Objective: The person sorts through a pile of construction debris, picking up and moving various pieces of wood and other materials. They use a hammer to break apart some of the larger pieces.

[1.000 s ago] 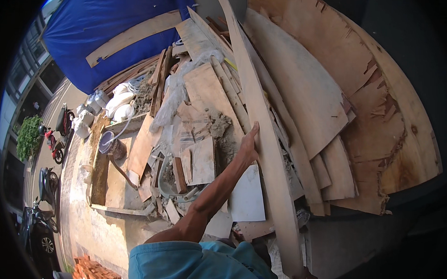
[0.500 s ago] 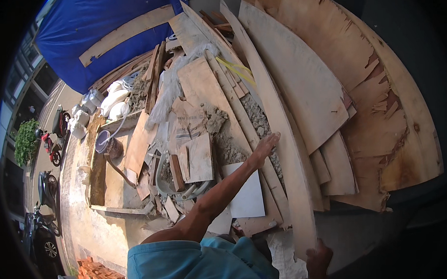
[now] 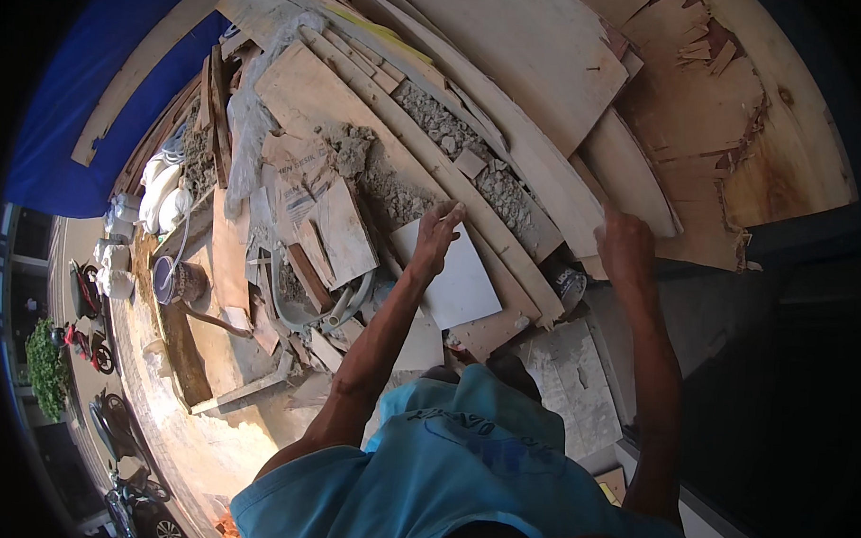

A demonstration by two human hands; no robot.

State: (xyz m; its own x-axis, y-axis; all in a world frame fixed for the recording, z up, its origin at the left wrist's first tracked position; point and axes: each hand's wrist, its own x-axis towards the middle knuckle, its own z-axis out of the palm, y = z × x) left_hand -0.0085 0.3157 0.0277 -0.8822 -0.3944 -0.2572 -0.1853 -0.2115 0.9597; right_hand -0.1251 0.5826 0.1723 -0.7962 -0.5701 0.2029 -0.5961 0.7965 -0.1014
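Observation:
My right hand [image 3: 627, 245] is closed around the near end of a long, thin plywood strip [image 3: 553, 186], which slants away to the far left against other boards. My left hand [image 3: 435, 239] hangs above a white rectangular sheet [image 3: 470, 287], its fingers apart and slightly bent, with nothing visible in them. Beside that hand runs a narrow wooden plank [image 3: 507, 256]. Grey rubble [image 3: 495, 181] lies between this plank and the plywood strip. A cement-dusted paper bag [image 3: 296, 174] and a loose board [image 3: 342, 233] rest on the heap to the left.
Large plywood sheets [image 3: 514, 54], some with splintered edges, lean at the far right. A purple bucket [image 3: 179, 281], grey hose [image 3: 282, 297] and white sacks [image 3: 163, 201] are at left. Blue tarp [image 3: 50, 161] hangs behind. Motorbikes [image 3: 112, 419] stand beyond the paving.
The plywood strip has shifted down toward the boards on the right, its near end moving farther from me with my right hand. My left hand has come off the strip and moved left.

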